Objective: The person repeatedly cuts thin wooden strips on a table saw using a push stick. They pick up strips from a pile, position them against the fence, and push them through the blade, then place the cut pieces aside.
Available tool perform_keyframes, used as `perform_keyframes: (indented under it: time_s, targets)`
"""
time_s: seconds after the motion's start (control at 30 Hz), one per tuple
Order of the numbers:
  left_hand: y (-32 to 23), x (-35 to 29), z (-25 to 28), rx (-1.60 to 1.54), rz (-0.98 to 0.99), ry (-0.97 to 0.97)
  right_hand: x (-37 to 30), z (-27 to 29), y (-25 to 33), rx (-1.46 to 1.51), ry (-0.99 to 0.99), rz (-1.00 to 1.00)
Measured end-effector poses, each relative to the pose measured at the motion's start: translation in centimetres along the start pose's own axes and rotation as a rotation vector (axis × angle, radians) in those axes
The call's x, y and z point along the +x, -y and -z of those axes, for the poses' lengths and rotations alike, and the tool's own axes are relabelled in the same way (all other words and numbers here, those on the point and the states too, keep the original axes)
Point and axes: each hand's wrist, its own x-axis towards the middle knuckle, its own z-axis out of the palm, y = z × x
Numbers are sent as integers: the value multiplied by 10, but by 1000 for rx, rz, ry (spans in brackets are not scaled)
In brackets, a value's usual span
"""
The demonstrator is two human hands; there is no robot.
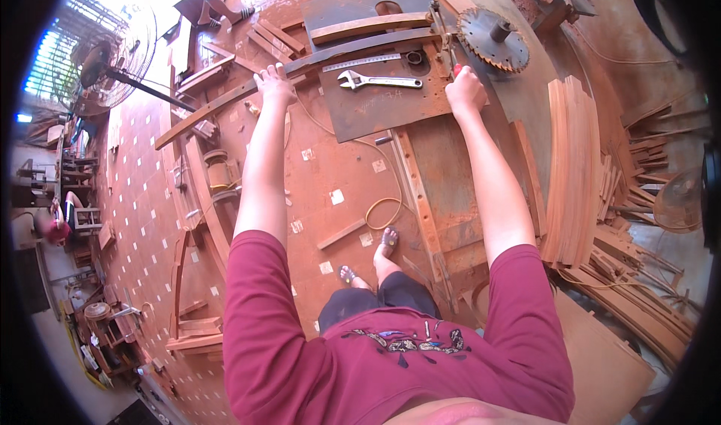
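My left hand (276, 88) lies over a long, slightly curved wooden strip (206, 111), its fingers closed around the edge. The strip runs from the left onto a dark metal machine table (360, 121), against a metal fixture (444, 42) at the table's right side. My right hand (467, 93) is closed in a fist by that fixture, around a handle whose red end (457, 70) shows above the fingers. An adjustable wrench (379, 81) and a steel ruler (362, 62) rest on the table between my hands. Beyond the strip lies another curved wooden piece (372, 27).
A toothed circular saw blade (493, 40) stands just right of the fixture. Stacked curved boards (572, 173) are at the right. A standing fan (98, 64) is at the left. A yellowish hose loop (384, 213) and loose wood lie on the tiled floor. Other people are farther off.
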Motion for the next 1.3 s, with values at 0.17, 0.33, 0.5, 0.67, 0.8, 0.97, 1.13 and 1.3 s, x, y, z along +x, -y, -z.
perform_keyframes:
  time_s: [0.17, 0.33, 0.5, 0.67, 0.8, 0.97, 1.13, 1.3]
  targets:
    - [-8, 32, 13, 49, 110, 63, 22, -7, 18, 61, -2, -7]
    - [3, 33, 2, 32, 66, 30, 27, -8, 15, 64, 91, -25]
    - [8, 21, -2, 72, 31, 20, 10, 2, 12, 67, 65, -33]
    - [-8, -27, 3, -48, -61, -41, -18, 11, -24, 63, 70, -94]
    - [-5, -66, -10, -88, -76, -72, -45, 14, -46, 105, 113, -99]
    - [-8, -114, -27, 26, -43, 7, -96, 37, -72, 195, 167, -72]
    - [-25, -168, -31, 38, -11, 50, -140, 47, -115, 221, 169, -25]
    - [-21, -228, -35, -31, -44, 13, -182, 53, -148, 254, 157, 75]
